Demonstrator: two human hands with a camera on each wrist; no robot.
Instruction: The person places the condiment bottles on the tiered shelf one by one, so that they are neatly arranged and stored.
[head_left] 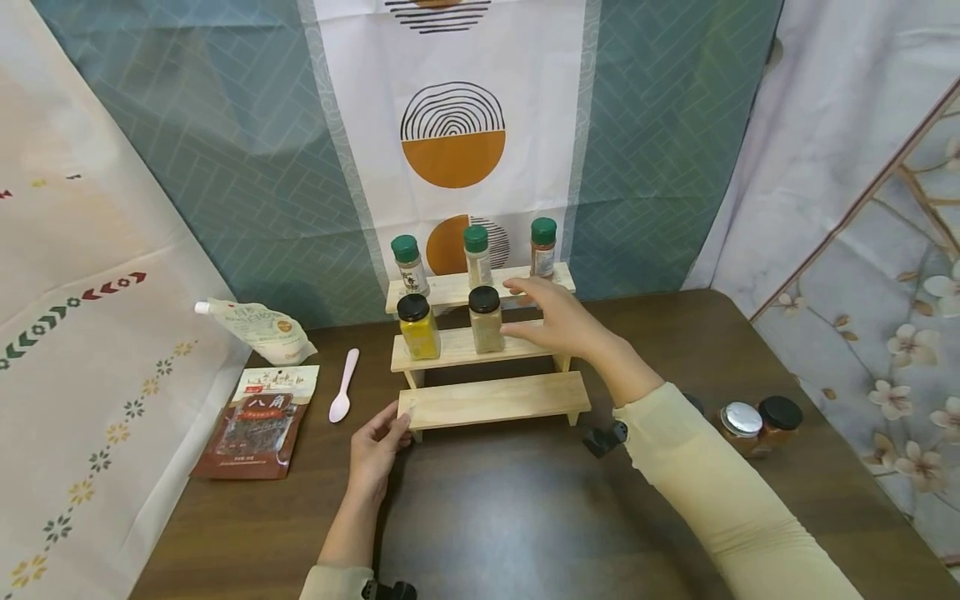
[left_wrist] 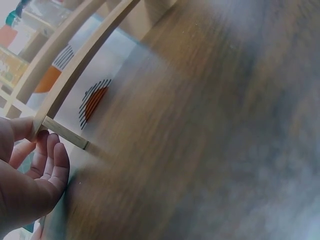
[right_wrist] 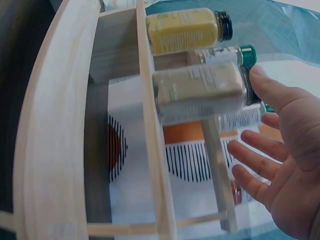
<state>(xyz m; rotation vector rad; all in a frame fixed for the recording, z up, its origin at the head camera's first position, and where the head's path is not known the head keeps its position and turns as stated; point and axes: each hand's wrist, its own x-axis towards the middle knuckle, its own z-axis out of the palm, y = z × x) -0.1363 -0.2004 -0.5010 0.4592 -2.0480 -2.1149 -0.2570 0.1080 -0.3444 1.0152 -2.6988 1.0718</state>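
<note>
A three-tier wooden spice rack (head_left: 495, 400) stands on the table against a hanging cloth. My left hand (head_left: 373, 450) grips the left end of its lowest step, thumb on top and fingers below, as the left wrist view also shows. On the middle step are a jar of yellow powder (head_left: 422, 335) and a jar of beige powder (head_left: 487, 329), both black-capped. My right hand (head_left: 558, 321) is beside the beige jar with fingers spread and nothing held; in the right wrist view its thumb (right_wrist: 270, 85) overlaps the black cap. Three green-capped bottles (head_left: 411, 273) line the top step.
Left of the rack lie a pink spoon (head_left: 344, 387), a brown packet (head_left: 258, 425) and a pale spouted pouch (head_left: 262, 332). To the right, partly behind the right sleeve, stand a silver-lidded jar (head_left: 741, 421) and a black-lidded jar (head_left: 780, 414).
</note>
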